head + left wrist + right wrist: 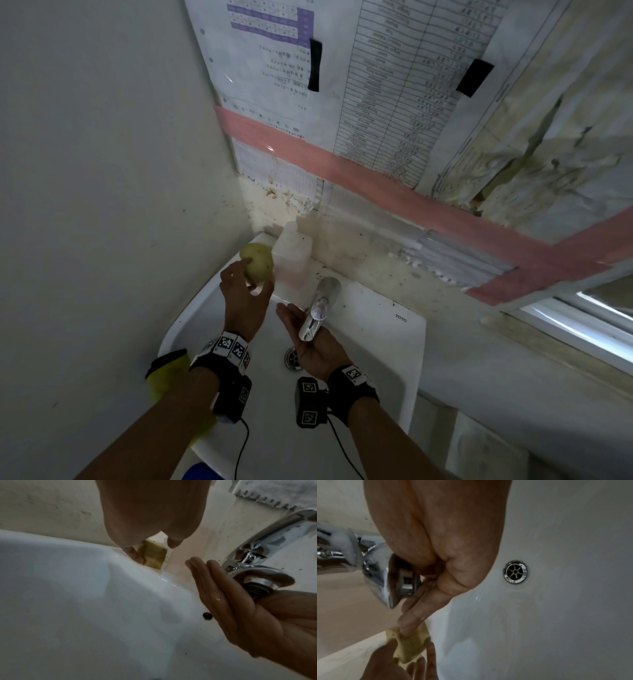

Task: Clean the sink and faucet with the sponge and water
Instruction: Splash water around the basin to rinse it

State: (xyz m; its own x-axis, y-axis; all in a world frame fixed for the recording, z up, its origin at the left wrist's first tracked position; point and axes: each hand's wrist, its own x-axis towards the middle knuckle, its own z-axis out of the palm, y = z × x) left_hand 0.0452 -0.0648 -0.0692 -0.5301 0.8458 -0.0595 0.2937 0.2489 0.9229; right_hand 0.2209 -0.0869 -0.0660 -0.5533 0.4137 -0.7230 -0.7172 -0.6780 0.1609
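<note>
My left hand (249,288) holds a yellow sponge (257,264) at the back left corner of the white sink (373,318); in the left wrist view its thumb and a finger lie on the sponge (152,554). Flat and palm up, my right hand (298,318) is under the spout of the chrome faucet (322,301), with straight fingers (205,577) and a wet palm. I see no water stream. The drain (515,572) lies just beside that hand, and the sponge (410,646) shows beyond its fingertips.
A translucent white container (294,251) stands on the sink's back rim beside the sponge. A yellow-green cloth (168,377) hangs at the sink's front left edge. Walls close in on the left and behind, with taped papers (394,85) and a window ledge (565,329) at right.
</note>
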